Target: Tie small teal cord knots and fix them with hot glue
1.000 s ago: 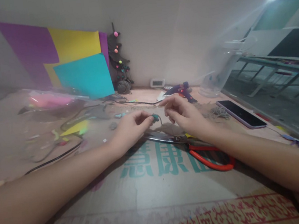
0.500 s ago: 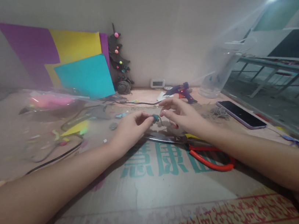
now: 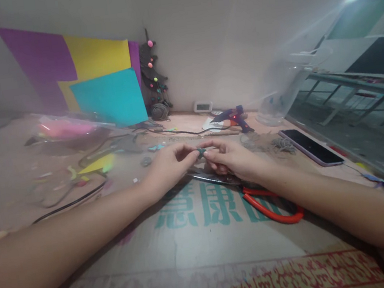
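Between the fingertips of both hands is a small dark green piece (image 3: 201, 152), mostly covered, so its exact kind does not show. My left hand (image 3: 175, 162) pinches it from the left with thumb and fingers. From the other side my right hand (image 3: 225, 157) closes thumb and index finger on it, the other fingers curled. Under the right hand and wrist lie scissors with red handles (image 3: 277, 215); their blades point left beneath the hands. The printed board (image 3: 193, 253) lies below both forearms.
A dark blue glue gun (image 3: 234, 118) with a red light stands behind my right hand. A phone (image 3: 310, 147) and grey string (image 3: 283, 144) lie to the right. Coloured sheets (image 3: 109, 101) and a small decorated tree (image 3: 154, 78) lean at the back. A clear jug (image 3: 273, 99) stands back right.
My right hand has come in to the left, and its thumb and fingers have closed on the green piece. The left hand keeps its pinch in nearly the same place.
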A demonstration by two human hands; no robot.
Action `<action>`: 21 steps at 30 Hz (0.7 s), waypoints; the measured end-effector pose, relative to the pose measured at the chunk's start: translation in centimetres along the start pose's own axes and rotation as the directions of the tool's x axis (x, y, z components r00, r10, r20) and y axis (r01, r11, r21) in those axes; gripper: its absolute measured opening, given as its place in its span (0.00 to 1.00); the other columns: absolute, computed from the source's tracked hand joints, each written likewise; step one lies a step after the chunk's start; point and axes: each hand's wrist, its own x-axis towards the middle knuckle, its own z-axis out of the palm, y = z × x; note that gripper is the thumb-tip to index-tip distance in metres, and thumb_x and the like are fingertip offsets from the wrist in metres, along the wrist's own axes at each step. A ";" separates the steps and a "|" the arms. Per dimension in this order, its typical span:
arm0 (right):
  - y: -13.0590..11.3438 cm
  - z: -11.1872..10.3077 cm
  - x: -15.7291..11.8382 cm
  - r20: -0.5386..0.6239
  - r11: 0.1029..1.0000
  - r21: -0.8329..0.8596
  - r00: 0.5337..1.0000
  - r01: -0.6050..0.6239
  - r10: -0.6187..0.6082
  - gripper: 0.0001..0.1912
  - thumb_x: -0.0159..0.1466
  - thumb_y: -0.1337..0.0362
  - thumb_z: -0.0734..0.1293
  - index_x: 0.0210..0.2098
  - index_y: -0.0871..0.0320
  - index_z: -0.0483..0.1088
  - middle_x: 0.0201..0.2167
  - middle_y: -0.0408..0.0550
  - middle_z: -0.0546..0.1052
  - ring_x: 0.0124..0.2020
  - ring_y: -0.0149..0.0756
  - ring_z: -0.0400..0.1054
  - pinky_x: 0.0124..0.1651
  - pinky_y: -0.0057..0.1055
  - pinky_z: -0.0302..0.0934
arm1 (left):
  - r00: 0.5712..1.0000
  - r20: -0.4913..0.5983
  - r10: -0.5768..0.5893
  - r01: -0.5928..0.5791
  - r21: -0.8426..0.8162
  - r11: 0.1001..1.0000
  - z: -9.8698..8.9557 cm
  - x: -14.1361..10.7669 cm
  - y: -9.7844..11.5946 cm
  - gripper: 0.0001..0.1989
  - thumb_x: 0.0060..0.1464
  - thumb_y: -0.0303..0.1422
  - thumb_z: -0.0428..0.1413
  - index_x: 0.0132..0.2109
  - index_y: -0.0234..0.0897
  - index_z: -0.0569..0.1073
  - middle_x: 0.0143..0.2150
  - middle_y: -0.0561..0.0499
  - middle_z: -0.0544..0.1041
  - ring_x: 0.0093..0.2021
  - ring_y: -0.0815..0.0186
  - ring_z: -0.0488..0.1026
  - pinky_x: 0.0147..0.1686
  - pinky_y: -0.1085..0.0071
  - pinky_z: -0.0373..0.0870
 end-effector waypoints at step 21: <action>-0.2 1.0 -0.2 -0.060 0.999 -0.050 0.998 -0.021 0.018 0.18 0.58 0.52 0.70 0.36 0.57 0.63 0.14 0.33 0.65 0.12 0.21 0.50 0.15 0.20 0.41 | 1.000 0.016 0.010 -0.010 -0.030 1.000 0.1 -0.1 0.1 0.12 0.57 0.38 0.54 0.37 0.35 0.76 0.34 0.51 0.79 0.34 0.65 0.74 0.36 0.72 0.67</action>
